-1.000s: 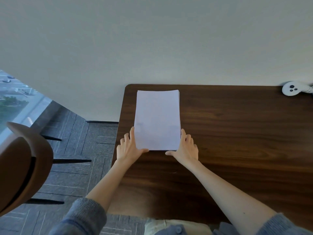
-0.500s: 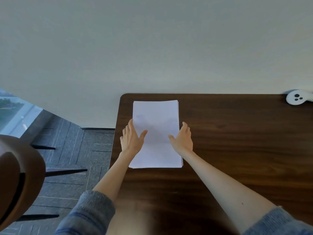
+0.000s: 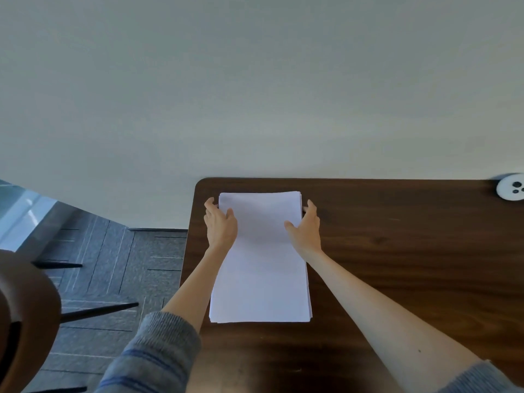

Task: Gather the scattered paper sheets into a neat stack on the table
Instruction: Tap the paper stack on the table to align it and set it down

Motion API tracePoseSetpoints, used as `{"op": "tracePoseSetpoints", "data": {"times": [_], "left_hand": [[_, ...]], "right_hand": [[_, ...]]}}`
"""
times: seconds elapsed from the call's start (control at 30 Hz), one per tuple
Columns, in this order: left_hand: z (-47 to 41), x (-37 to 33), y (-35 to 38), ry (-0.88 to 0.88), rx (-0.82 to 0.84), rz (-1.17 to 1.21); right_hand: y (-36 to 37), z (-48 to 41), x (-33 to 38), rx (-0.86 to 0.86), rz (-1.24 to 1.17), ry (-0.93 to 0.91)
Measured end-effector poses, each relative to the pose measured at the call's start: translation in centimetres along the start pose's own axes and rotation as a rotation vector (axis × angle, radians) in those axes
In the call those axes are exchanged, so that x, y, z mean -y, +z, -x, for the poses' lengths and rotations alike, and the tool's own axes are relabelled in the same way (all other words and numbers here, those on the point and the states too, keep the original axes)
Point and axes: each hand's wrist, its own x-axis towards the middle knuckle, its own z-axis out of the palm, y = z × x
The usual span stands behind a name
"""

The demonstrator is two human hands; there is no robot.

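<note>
A stack of white paper sheets lies flat near the left end of the dark wooden table, its edges nearly flush. My left hand presses against the stack's left long edge near the far end, fingers straight and thumb lying on top of the paper. On the opposite long edge my right hand does the same, fingers extended along the side and thumb on the top sheet. Both forearms reach out along the stack's sides.
A white round device with dark buttons sits at the table's far right corner. A brown chair with black legs stands on the grey tiled floor to the left. The table's left edge lies close to my left arm. A pale wall backs the table.
Both hands have slid from the stack's near corners along its long sides to the far end. The camera view has tilted so the stack appears lower in the frame.
</note>
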Motion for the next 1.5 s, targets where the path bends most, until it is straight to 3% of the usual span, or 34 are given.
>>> {"op": "tracePoseSetpoints", "data": {"times": [0.33,0.47,0.53,0.6,0.7,0.77,0.93,1.3,1.5], "left_hand": [[0.9,0.0,0.5,0.038,-0.029,0.027],[0.9,0.3,-0.4,0.086,0.003,-0.096],[0.9,0.4,-0.5,0.229,-0.017,-0.264],[0.9,0.5,-0.2,0.486,-0.036,-0.511],[0.6,0.8,0.6,0.850,0.013,-0.840],[0.1,1.3,0.9,0.931,0.041,-0.947],[-1.5,2.9,1.5,0.916,0.111,-0.975],[-2.1,4.5,2.5,0.869,0.140,-0.806],[-2.7,4.7,2.3,0.860,0.196,-0.830]], "right_hand": [[0.7,0.5,-0.3,-0.024,0.034,-0.052],[-0.1,0.5,-0.5,-0.006,0.092,-0.060],[-0.3,0.5,-0.5,-0.084,0.252,-0.157],[-0.2,0.4,-0.3,-0.127,0.415,-0.303],[0.4,-0.1,-0.1,-0.079,0.653,-0.498],[0.7,-0.9,0.0,-0.043,0.821,-0.591],[1.0,-3.1,-1.5,0.007,1.007,-0.586],[1.2,-4.4,-4.1,0.023,0.961,-0.646],[1.2,-4.5,-3.7,0.054,1.043,-0.613]]}}
